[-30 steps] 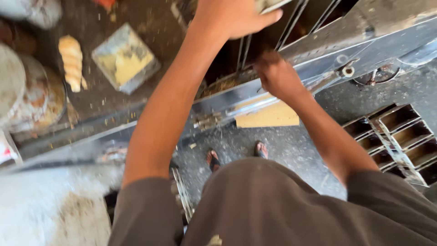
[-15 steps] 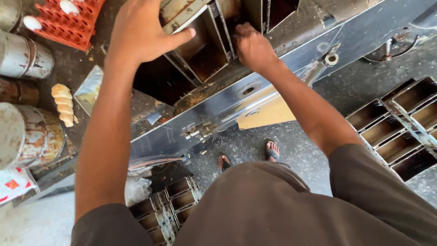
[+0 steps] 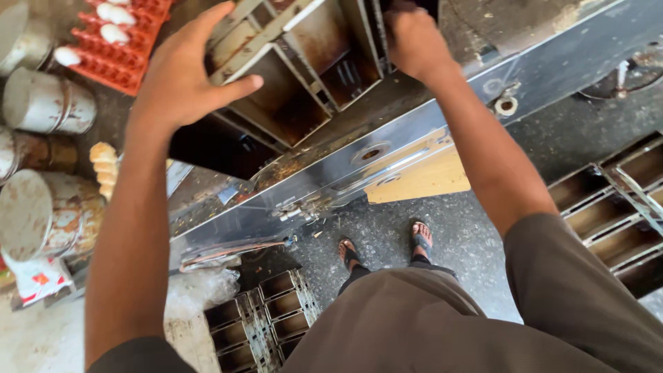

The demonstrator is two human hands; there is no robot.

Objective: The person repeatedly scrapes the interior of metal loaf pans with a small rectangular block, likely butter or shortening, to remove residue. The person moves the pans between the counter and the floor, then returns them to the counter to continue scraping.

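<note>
Both hands have stayed on the strapped pan set (image 3: pixel 304 76) at the table's near edge. The left hand (image 3: pixel 183 76) lies flat, fingers spread over its left end; the right hand (image 3: pixel 414 41) is curled closed around its right end. The egg tray (image 3: pixel 121 41), far left, now shows more fully.

**One head camera, looking almost straight down**

A single view is coming from the person's head, tilting steeply downward past the chest to the sandalled feet (image 3: pixel 383 252) on the floor near 6 o'clock. It is sitting close: both forearms are filling the frame, the left hand (image 3: pixel 181 76) reaching toward 11 o'clock and the right hand (image 3: pixel 413 38) toward 1 o'clock, at the strapped baking tins (image 3: pixel 297 76). The metal table edge (image 3: pixel 442 124) is running diagonally from 8 to 2 o'clock. No second view is sharing the scene.
</note>
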